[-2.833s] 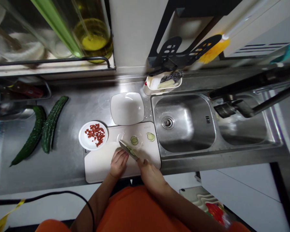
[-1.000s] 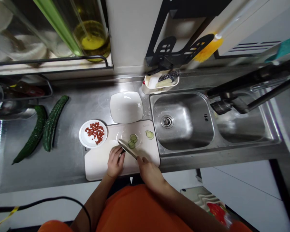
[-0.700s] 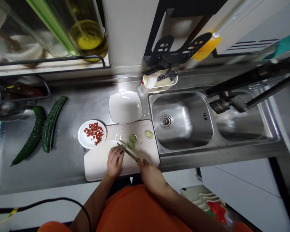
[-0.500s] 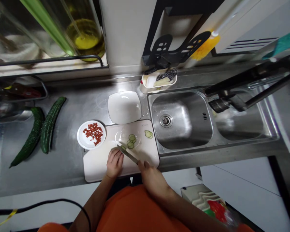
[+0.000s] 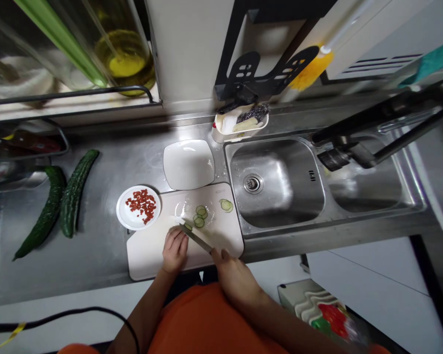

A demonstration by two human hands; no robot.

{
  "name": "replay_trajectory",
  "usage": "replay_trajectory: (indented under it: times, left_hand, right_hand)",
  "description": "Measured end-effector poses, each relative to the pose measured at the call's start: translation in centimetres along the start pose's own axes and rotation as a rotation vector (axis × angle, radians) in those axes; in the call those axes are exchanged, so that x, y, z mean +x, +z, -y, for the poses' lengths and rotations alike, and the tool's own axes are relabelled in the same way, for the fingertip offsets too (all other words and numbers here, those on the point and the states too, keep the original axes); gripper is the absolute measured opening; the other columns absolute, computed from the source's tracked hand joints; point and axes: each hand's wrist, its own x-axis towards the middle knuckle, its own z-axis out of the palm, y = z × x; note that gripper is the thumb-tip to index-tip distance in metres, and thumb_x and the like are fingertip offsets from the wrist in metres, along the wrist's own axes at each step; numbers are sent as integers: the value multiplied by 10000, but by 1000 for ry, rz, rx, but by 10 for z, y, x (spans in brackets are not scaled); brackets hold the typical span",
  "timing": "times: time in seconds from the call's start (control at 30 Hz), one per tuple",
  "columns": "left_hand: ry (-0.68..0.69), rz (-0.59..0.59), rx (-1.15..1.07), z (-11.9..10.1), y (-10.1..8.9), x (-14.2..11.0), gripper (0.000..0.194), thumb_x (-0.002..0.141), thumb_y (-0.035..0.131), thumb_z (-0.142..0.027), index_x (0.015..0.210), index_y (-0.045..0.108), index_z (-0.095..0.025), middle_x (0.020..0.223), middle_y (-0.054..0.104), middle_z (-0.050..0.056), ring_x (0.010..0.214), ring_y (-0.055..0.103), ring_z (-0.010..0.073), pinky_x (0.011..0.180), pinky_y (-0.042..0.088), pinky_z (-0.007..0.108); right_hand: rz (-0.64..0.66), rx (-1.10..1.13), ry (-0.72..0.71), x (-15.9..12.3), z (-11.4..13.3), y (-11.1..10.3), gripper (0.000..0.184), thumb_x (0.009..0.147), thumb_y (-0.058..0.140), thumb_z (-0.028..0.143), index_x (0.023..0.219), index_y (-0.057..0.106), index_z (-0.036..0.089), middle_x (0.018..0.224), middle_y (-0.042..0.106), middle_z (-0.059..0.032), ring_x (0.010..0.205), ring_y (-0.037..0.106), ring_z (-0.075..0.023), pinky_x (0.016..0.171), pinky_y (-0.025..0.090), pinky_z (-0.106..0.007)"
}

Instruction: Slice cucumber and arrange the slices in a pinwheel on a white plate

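Observation:
In my right hand (image 5: 236, 273) is the handle of a kitchen knife (image 5: 197, 239), its blade slanting up and left over the white cutting board (image 5: 147, 250). The blade lies right beside the fingertips of my left hand (image 5: 175, 248). Those fingers are curled down on a piece of cucumber, mostly hidden beneath them. A cut edge of pale green cucumber (image 5: 188, 226) shows at the blade. Several thin cucumber slices (image 5: 199, 220) lie together just beyond the knife. A few more slices (image 5: 226, 205) sit near the board's right corner.
A white plate (image 5: 189, 164) stands behind the board. On its left is a round plate (image 5: 123, 216) with diced red pieces. Two whole cucumbers (image 5: 74, 196) lie further left. The steel sink (image 5: 280, 196) is at right, with a black faucet (image 5: 384, 118) above it.
The view has shifted very slightly. The knife and both hands stay in nearly the same place on the board.

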Motion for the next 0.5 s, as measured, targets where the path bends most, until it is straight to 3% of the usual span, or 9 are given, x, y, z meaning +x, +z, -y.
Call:
replay_trajectory:
  times: [0.5]
  left_hand:
    - [0,2,6,0,0,1,207,808,585,-71,992,636,-151,973,639,99,983,594,206,903,501,445]
  right_hand:
    - [40,30,20,2,5,-9,432,849,277,-1,1110,572,175,947,650,-110,749,663,-202,578,409,-251]
